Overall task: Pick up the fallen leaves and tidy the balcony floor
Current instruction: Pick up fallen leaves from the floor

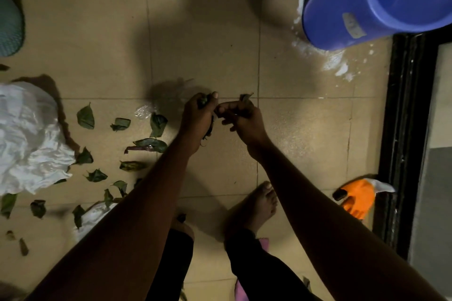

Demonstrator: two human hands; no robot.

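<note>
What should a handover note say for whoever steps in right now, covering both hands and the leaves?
Left hand grips a bunch of leaves.
Right hand pinches a single leaf close beside it.
Loose leaves lie scattered on the floor to the person's left, next to a crumpled white bag.
Done: a handful of leaves gathered.
Left: pick up the scattered leaves and get rid of the handful. Where it should go cannot be told from this view.

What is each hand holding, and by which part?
Left hand clutches a bunch of leaves around its middle; right hand pinches one leaf by its lower end.
</note>
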